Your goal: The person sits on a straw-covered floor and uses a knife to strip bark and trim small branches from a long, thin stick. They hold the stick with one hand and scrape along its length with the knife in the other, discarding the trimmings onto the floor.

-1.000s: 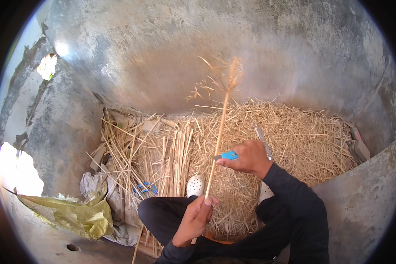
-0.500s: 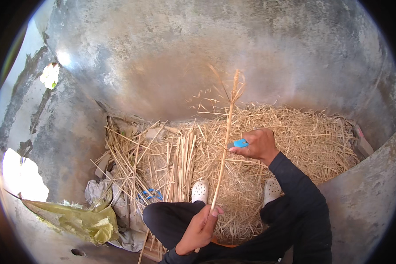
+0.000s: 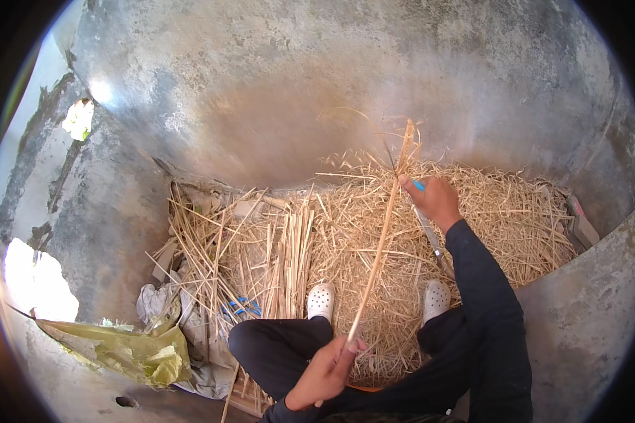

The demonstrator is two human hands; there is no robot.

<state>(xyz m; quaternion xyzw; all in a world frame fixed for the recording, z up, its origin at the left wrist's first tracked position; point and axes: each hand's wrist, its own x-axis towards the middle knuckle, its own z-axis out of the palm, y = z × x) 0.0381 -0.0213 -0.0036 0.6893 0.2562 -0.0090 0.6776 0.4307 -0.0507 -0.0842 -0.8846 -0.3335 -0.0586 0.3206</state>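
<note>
My left hand [image 3: 326, 372] is closed round the near end of a long, pale bamboo strip [image 3: 376, 270]. The strip slants away to the far right, where thin curled shavings [image 3: 406, 144] fan out from its tip. Close to that tip, my right hand [image 3: 434, 200] grips a small tool with a blue handle [image 3: 419, 185], which looks like a knife. Its blade lies against the strip and is mostly hidden by the fingers. Below my right wrist, a long grey blade [image 3: 428, 229] with a dark handle rests on the shavings.
Dry shavings [image 3: 501, 222] cover the ground around my white clogs [image 3: 321, 302]. Split strips [image 3: 289, 261] lie to the left, near blue cord [image 3: 245, 307] and a yellow-green sheet [image 3: 120, 349]. A concrete wall [image 3: 275, 92] rises behind. A brick-like block [image 3: 582, 225] sits at right.
My right hand and the blue-handled tool have moved away along the strip toward its tip. The strip leans further right, and the grey blade on the shavings now shows.
</note>
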